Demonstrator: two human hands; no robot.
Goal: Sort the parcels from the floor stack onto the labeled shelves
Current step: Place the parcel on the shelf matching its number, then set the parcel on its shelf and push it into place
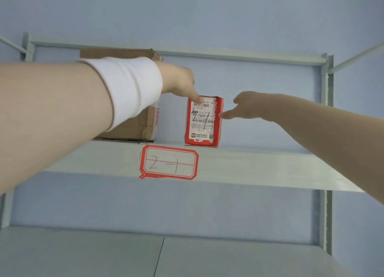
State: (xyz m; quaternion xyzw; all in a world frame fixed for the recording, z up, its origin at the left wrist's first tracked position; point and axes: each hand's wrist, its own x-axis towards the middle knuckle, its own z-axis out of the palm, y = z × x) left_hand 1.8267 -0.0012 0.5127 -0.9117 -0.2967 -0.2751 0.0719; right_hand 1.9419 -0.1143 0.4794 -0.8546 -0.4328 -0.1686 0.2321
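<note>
A small red parcel point(202, 123) stands upright on the pale metal shelf point(249, 164), with a white shipping label marked "2-1" facing me. The shelf's front edge carries a red-bordered tag point(169, 162) reading "2-1". My left hand point(178, 80), with a white wristband on the forearm, reaches in from the left and one fingertip touches the parcel's top front edge. My right hand point(247, 107) comes from the right with fingers spread, its fingertips at the parcel's right side, not gripping it.
A brown cardboard box point(133, 129) sits on the same shelf to the left, mostly behind my left arm. A lower shelf board point(187, 256) spans the bottom of the view. Grey uprights point(327, 131) frame the rack against a blue wall.
</note>
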